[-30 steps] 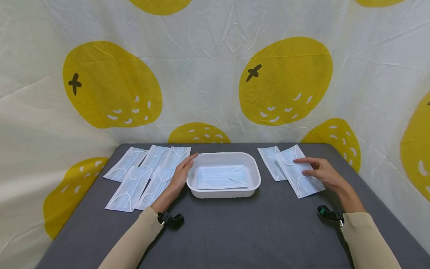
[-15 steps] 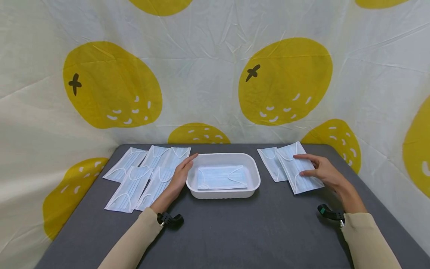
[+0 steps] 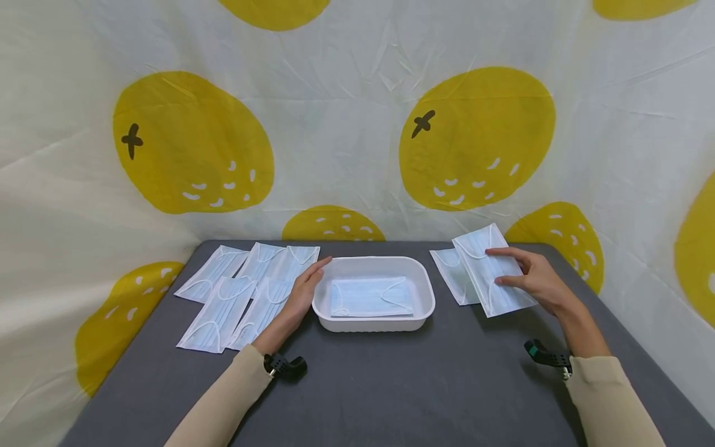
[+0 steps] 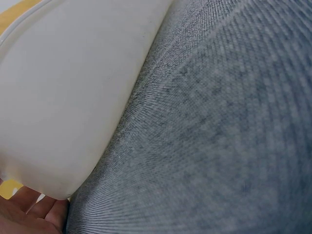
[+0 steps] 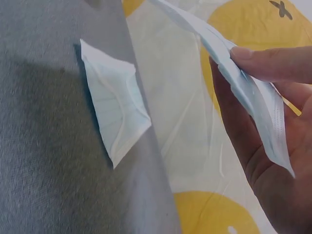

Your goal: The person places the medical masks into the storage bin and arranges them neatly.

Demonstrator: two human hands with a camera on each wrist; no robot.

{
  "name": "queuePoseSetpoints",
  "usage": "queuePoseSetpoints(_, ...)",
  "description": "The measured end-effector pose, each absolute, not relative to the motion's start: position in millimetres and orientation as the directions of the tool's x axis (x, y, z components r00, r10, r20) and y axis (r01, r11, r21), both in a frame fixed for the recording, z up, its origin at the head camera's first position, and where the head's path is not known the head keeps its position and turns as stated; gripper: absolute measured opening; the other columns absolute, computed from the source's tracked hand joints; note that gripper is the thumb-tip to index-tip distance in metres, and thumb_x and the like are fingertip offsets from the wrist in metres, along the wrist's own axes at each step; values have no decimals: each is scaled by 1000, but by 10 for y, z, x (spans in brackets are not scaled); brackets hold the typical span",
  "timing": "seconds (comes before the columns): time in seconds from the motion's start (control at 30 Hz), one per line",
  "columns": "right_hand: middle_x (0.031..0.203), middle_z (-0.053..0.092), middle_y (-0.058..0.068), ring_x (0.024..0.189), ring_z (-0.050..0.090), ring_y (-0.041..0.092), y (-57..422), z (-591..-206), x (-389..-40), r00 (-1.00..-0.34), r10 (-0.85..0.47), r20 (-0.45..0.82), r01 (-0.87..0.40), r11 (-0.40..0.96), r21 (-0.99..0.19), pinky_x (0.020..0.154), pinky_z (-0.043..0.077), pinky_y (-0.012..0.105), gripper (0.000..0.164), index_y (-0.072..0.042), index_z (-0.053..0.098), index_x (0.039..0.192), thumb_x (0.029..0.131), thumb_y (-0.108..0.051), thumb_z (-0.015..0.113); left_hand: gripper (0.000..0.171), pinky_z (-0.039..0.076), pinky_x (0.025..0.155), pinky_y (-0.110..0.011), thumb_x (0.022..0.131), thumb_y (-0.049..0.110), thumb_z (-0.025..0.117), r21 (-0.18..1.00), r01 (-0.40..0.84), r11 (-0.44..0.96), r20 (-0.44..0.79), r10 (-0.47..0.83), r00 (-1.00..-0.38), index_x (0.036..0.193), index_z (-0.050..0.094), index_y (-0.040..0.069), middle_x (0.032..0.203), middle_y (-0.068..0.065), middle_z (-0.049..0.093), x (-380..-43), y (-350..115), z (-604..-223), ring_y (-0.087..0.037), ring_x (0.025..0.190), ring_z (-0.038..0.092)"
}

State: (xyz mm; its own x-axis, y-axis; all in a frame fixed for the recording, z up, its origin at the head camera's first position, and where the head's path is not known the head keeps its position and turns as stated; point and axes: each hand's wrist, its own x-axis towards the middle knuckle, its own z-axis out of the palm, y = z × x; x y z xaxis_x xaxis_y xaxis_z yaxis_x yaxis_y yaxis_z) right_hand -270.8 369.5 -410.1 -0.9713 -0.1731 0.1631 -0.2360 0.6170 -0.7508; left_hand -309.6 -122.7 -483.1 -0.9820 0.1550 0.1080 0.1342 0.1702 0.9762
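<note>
My right hand [image 3: 533,276] pinches a pale blue face mask [image 3: 486,273] between thumb and fingers. In the right wrist view that mask [image 5: 248,87] is seen edge-on, raised off the table, with the thumb on one face and fingers behind. Partly covered by it in the head view, a second face mask [image 3: 454,273] lies on the table. My left hand [image 3: 301,295] rests with extended fingers against the left side of a white plastic tub [image 3: 373,325]; its fingers [image 4: 34,207] show at the tub's wall [image 4: 73,92]. Inside the tub lies another mask [image 3: 371,297], flat and crosswise.
Several face masks [image 3: 220,313] lie overlapping on the left of the dark grey table [image 3: 391,391], beside my left forearm. A white curtain [image 3: 335,124] with yellow fruit prints hangs just behind the table's far edge.
My right hand has lifted the face mask off the table, its far end rising and shifting slightly left over the other mask. The left hand and tub stay in place.
</note>
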Motion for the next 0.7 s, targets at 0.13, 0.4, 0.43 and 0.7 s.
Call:
queuePoseSetpoints(0.13, 151, 51, 18, 110, 48, 3, 3638, -4078, -2712, -965, -174, 194, -261, 603, -754, 79, 49, 15, 52, -9, 62, 142, 93, -19, 77, 44, 15, 131, -52, 113, 24, 37, 982, 108, 158, 80, 169, -982, 156, 47, 18, 166, -5, 39, -3002, -1212, -4702, -26, 159, 26)
queuePoseSetpoints(0.4, 147, 57, 16, 118, 45, 0, 3481, -3946, -2758, -953, -209, 220, -303, 609, -733, 92, 40, 7, 49, -12, 65, 140, 93, -21, 77, 45, 14, 131, -53, 113, 19, 36, 984, 88, 152, 57, 195, -979, 157, 45, 10, 167, -10, 37, -2869, -1193, -4496, -29, 160, 24)
queuePoseSetpoints(0.43, 147, 57, 16, 118, 45, 2, 3458, -3921, -2767, -950, -217, 225, -312, 606, -732, 92, 40, 8, 49, -12, 65, 140, 93, -20, 77, 45, 14, 131, -53, 113, 19, 36, 984, 89, 152, 59, 195, -979, 157, 45, 10, 167, -10, 37, -2871, -1193, -4496, -29, 159, 24)
queuePoseSetpoints(0.7, 152, 52, 17, 124, 45, 14, 3302, -3741, -2846, -944, -263, 201, -321, 573, -754, 90, 44, 10, 50, -10, 63, 142, 94, -16, 76, 46, 14, 131, -52, 113, 19, 36, 984, 98, 149, 68, 198, -978, 157, 44, 9, 167, -11, 37, -2868, -1200, -4480, -30, 159, 24)
